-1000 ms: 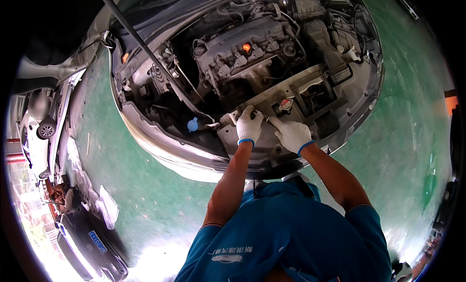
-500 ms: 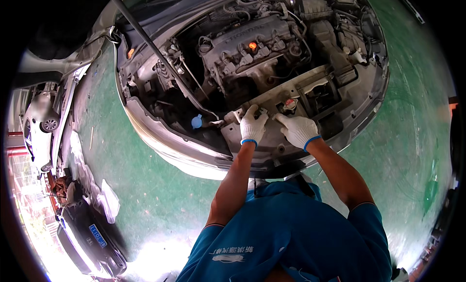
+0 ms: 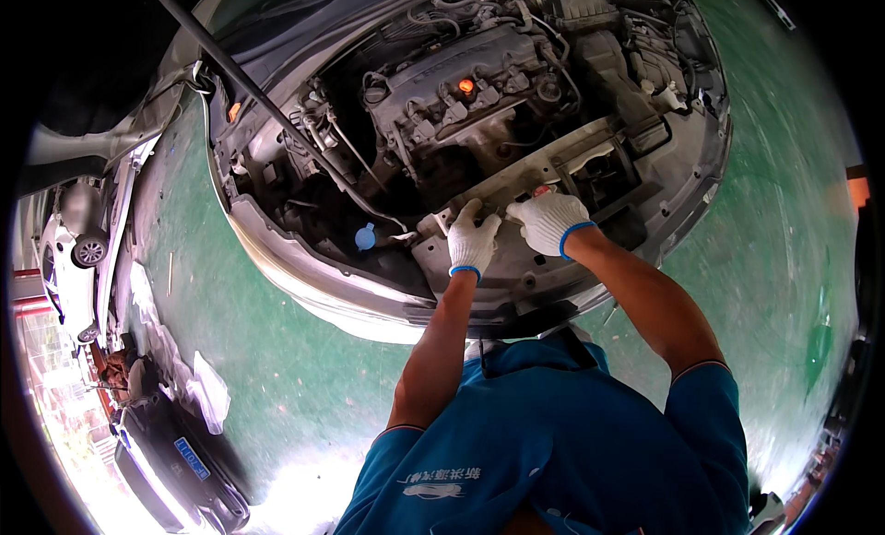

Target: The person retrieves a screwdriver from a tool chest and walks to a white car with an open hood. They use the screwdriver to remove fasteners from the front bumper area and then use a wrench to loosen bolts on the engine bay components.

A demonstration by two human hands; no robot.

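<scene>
Both my hands wear white knit gloves with blue cuffs and work at the metal front crossmember point(image 3: 502, 187) of a car's engine bay. My left hand point(image 3: 472, 244) has its fingers bent over the panel just behind the front edge, with thumb and fingers drawn together. Close beside it, my right hand point(image 3: 555, 223) is curled, its fingertips pointing toward the left hand. Whatever small part sits between the fingers is hidden by the gloves. The red-topped radiator cap point(image 3: 541, 191) shows only partly beyond the right hand.
A hood prop rod point(image 3: 267, 106) slants across the left of the bay. Near its lower end is a blue reservoir cap point(image 3: 366, 236). The engine cover point(image 3: 452, 65) with an orange knob point(image 3: 466, 86) lies beyond. A dark car point(image 3: 180, 461) and a white car point(image 3: 78, 249) stand at left.
My right hand has shifted slightly left and forward, now covering part of the radiator cap. The left hand stays at the same place on the panel. The whole view has tilted a little.
</scene>
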